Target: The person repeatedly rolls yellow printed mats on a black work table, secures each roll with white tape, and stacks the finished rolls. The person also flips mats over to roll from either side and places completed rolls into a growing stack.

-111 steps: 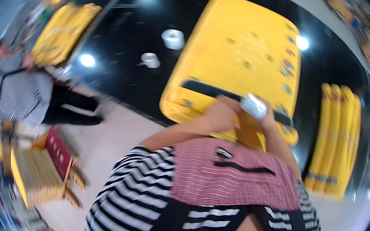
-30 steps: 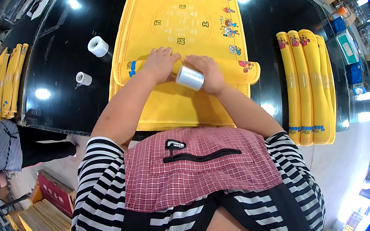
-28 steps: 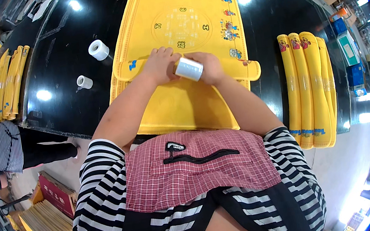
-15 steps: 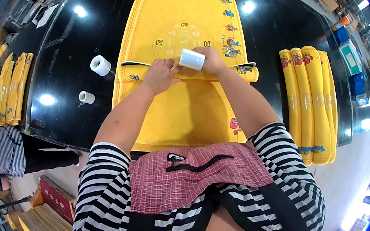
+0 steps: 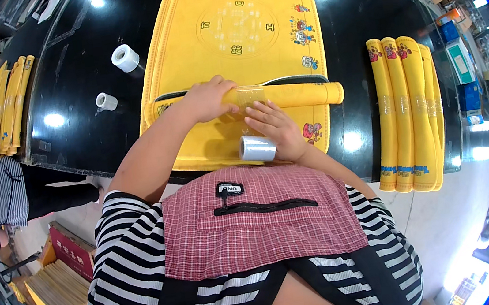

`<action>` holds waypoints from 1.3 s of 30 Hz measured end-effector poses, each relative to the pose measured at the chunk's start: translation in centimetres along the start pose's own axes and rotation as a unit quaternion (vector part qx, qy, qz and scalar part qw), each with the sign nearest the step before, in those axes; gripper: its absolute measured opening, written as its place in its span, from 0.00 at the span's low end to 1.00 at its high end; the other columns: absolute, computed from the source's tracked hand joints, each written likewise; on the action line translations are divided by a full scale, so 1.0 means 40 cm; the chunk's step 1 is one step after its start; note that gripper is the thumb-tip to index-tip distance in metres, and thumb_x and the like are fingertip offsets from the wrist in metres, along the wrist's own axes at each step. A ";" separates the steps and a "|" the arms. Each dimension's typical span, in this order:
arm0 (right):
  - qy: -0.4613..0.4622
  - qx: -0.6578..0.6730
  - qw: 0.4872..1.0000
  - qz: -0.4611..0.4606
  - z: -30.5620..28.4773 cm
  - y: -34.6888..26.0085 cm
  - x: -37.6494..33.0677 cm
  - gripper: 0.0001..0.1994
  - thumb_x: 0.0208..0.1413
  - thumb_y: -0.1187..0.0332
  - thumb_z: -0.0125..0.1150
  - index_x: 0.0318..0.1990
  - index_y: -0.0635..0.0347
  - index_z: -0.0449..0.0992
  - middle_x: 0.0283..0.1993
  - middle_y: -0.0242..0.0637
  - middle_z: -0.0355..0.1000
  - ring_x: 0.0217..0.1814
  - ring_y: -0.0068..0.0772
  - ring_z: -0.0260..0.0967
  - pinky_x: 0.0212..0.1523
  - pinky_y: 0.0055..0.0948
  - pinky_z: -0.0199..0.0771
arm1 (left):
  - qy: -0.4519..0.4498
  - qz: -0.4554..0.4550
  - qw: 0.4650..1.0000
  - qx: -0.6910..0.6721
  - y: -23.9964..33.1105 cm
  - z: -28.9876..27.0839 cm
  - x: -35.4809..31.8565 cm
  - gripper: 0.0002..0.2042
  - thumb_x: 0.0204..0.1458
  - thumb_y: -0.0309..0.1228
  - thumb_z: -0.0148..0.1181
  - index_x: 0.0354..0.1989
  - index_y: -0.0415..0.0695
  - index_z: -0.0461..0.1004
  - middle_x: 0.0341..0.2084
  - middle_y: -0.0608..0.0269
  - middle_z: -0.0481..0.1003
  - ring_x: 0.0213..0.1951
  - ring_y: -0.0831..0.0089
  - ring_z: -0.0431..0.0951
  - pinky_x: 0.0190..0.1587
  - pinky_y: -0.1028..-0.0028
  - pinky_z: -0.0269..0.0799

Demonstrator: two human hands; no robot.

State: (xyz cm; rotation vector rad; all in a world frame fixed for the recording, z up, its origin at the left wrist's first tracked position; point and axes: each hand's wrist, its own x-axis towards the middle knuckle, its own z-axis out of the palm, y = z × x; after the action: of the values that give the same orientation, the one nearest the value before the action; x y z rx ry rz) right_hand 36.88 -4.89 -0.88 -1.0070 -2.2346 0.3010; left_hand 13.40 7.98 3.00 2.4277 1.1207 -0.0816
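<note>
Right hand (image 5: 278, 126) has drawn film roll (image 5: 257, 148) down off rolled mat (image 5: 286, 94).

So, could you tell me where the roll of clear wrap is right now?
In the head view, the roll of clear wrap is in the right hand, just below the rolled yellow mat.

A glossy black table top (image 5: 91, 68) carries everything. A large flat yellow printed mat (image 5: 241, 35) lies at its centre and serves as landmark. On the mat's near part rests a rolled yellow mat, a long tube (image 5: 292, 94) lying crosswise. Left of the flat mat stand two small white rolls of film (image 5: 125, 57) (image 5: 106, 101), apart from each other. Far left of it, at the table's edge, lies a row of rolled yellow mats (image 5: 9, 100). Right of it lie four rolled yellow mats (image 5: 405, 106), side by side and touching.
</note>
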 end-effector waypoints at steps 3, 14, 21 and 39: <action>-0.011 -0.007 1.000 -0.019 0.010 0.095 0.053 0.27 0.50 0.64 0.72 0.59 0.60 0.78 0.66 0.47 0.73 0.72 0.52 0.67 0.75 0.56 0.59 | 0.069 -0.008 0.995 0.071 -0.026 0.002 0.053 0.24 0.61 0.52 0.61 0.59 0.50 0.77 0.60 0.54 0.71 0.65 0.52 0.66 0.68 0.53 0.60; 0.062 0.206 0.935 0.283 -0.014 0.419 0.367 0.12 0.57 0.69 0.64 0.48 0.61 0.84 0.45 0.45 0.83 0.47 0.41 0.80 0.50 0.36 0.78 | 0.116 -0.054 0.991 0.041 -0.033 -0.010 0.180 0.23 0.56 0.39 0.65 0.60 0.46 0.76 0.59 0.55 0.70 0.64 0.54 0.67 0.68 0.52 0.59; 0.055 0.216 0.934 0.278 -0.014 0.560 0.496 0.12 0.57 0.74 0.63 0.48 0.61 0.84 0.42 0.42 0.83 0.46 0.35 0.79 0.48 0.32 0.77 | 0.297 0.031 0.941 0.162 -0.097 0.045 0.260 0.40 0.53 0.42 0.70 0.72 0.41 0.60 0.67 0.52 0.64 0.70 0.53 0.62 0.73 0.51 0.52; 0.069 0.429 0.847 0.306 0.080 0.176 -0.003 0.17 0.57 0.76 0.67 0.55 0.59 0.82 0.50 0.39 0.82 0.53 0.38 0.80 0.57 0.35 0.78 | 0.065 -0.056 0.994 0.061 -0.082 -0.109 0.382 0.33 0.48 0.51 0.75 0.53 0.38 0.74 0.49 0.45 0.78 0.52 0.46 0.78 0.56 0.55 0.74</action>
State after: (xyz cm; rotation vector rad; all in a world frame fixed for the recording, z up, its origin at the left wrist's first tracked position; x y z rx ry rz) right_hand 38.94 -0.04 -6.53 -1.1125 -1.3088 1.3194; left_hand 20.58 22.50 1.96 2.5063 1.3467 -0.0280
